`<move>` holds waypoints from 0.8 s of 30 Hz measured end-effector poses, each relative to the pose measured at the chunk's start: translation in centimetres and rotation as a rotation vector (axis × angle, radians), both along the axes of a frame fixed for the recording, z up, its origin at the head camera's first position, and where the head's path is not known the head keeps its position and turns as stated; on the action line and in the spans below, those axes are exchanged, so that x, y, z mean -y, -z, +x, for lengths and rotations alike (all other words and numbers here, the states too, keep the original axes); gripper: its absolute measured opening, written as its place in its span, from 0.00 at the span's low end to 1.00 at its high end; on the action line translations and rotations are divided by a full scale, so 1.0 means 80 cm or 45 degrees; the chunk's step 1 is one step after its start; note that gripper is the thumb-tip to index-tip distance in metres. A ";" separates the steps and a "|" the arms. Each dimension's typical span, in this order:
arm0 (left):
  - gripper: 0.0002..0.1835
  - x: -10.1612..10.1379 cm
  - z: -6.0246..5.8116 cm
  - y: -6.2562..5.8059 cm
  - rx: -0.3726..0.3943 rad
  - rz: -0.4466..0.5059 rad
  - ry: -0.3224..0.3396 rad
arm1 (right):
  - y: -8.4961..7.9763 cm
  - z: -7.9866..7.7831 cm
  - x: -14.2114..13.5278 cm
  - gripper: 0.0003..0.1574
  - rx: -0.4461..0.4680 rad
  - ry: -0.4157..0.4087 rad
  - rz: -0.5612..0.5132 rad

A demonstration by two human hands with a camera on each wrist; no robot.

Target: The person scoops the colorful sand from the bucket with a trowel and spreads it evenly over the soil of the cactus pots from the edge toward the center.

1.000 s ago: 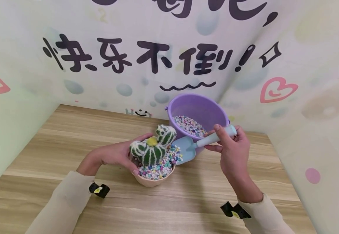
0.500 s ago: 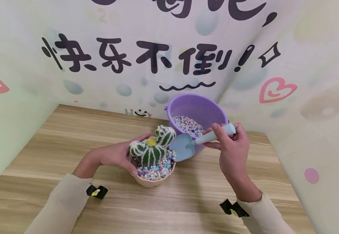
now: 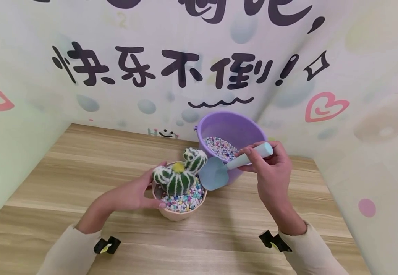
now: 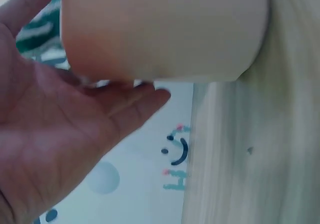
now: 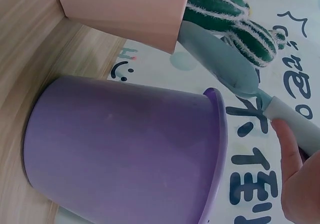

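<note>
In the head view a pale peach pot [image 3: 176,215] stands on the table, holding a green cactus [image 3: 178,183] with white fuzz and a yellow tuft. Small coloured pebbles [image 3: 186,198] lie round its base. My left hand [image 3: 130,196] is at the pot's left side, thumb near the front rim, other fingers partly behind the pot. In the left wrist view those fingers look nearly straight beside the wall. A light blue toy shovel [image 3: 214,173] is in my right hand [image 3: 274,175], which grips the handle. The blade's tip is at the pot's right rim, with no pebbles visible on it.
Right behind the shovel a purple bucket [image 3: 233,120] holds more coloured pebbles [image 3: 219,147]. The wooden table [image 3: 65,168] meets a printed wall [image 3: 144,88] at the back. Side walls bound it left and right.
Pebbles at the shovel's tip have gone into the pot, and its blade has tilted up. My left hand has drawn back leftward, its fingers reaching less far round the pot.
</note>
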State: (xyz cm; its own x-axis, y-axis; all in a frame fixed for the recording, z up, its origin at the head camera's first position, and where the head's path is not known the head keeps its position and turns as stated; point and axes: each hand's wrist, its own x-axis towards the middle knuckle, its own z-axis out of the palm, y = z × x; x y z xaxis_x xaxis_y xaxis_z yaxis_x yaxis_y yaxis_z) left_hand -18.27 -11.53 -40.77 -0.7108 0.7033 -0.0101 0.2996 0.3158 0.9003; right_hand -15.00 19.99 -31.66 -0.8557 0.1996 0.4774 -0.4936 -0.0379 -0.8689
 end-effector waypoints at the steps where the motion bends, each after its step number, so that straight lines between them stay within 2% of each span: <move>1: 0.61 -0.003 0.004 0.001 -0.014 0.000 -0.033 | 0.000 -0.001 -0.001 0.11 0.025 0.014 -0.008; 7: 0.73 -0.024 0.020 0.009 -0.098 -0.032 -0.237 | -0.001 -0.009 -0.008 0.18 0.237 0.072 -0.073; 11: 0.73 -0.030 0.025 0.011 -0.113 -0.047 -0.305 | -0.002 -0.012 -0.013 0.21 0.341 0.044 -0.118; 17: 0.73 -0.029 0.023 0.011 -0.094 -0.045 -0.298 | -0.004 -0.017 -0.018 0.22 0.416 -0.007 -0.162; 24: 0.73 -0.025 0.016 0.010 -0.107 -0.049 -0.240 | -0.019 -0.024 -0.025 0.22 0.382 -0.049 -0.221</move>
State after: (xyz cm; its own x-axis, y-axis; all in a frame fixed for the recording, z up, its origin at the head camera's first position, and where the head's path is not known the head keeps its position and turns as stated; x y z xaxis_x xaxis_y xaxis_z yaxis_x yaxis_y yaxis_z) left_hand -17.01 -9.49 -41.55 -0.8291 0.5582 0.0307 0.3059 0.4071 0.8607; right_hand -16.93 22.01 -30.12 -0.9612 0.2208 0.1653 -0.2127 -0.2116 -0.9539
